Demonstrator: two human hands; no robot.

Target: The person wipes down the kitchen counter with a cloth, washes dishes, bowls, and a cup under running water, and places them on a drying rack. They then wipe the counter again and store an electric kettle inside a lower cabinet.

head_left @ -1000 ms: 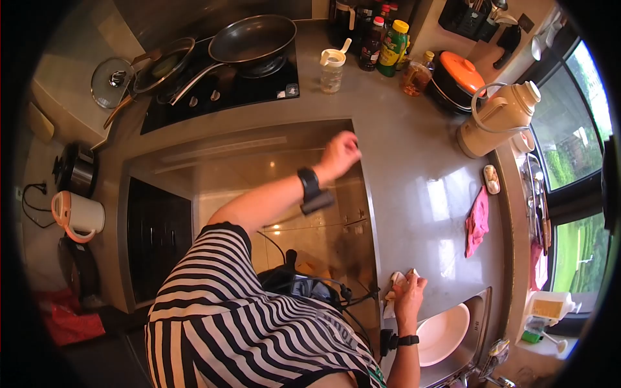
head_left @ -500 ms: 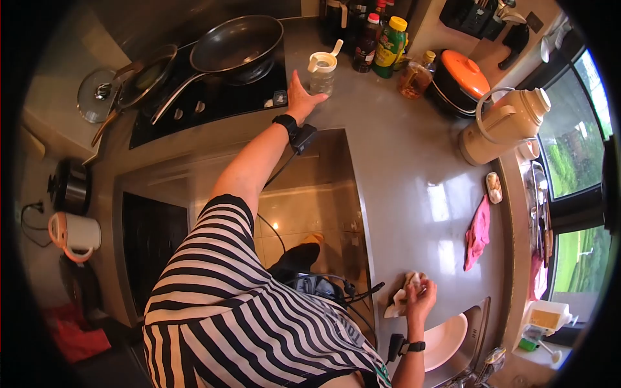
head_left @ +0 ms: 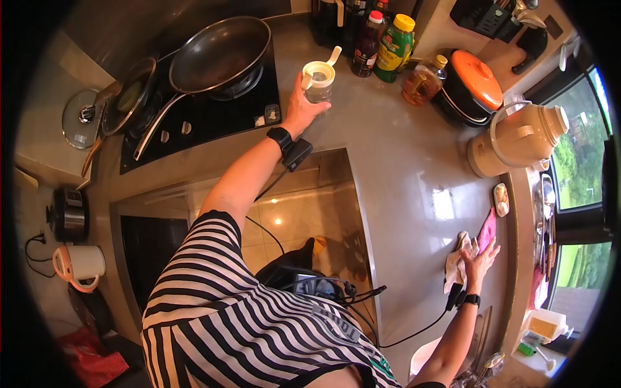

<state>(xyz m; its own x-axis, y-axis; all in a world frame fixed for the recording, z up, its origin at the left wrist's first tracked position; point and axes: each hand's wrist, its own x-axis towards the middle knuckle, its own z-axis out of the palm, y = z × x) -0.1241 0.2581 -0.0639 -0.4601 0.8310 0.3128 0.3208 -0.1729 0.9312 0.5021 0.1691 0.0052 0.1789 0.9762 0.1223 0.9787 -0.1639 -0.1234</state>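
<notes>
My left hand point(head_left: 303, 110) is wrapped around a clear glass jar point(head_left: 318, 93) with a cream lid and upright handle, its thumb across the front. The jar stands upright on the counter beside the stove; some of my fingers are hidden behind it. On the right, my right hand point(head_left: 477, 264) has its fingers spread. It lies at the edge of a crumpled whitish cloth point(head_left: 457, 262), with the fingertips by a pink cloth point(head_left: 488, 227). Whether it presses on either cloth I cannot tell.
A wok point(head_left: 220, 55) and a smaller pan point(head_left: 131, 97) sit on the black stove point(head_left: 194, 123). Bottles point(head_left: 394, 48), an orange-lidded pot point(head_left: 475, 77) and a beige thermos point(head_left: 511, 142) line the back. Below right is a sink with a basin point(head_left: 424, 359).
My left hand has closed around the jar. My right hand has moved forward and right, its fingers now spread; the whitish cloth has shifted the same way, up against the pink cloth.
</notes>
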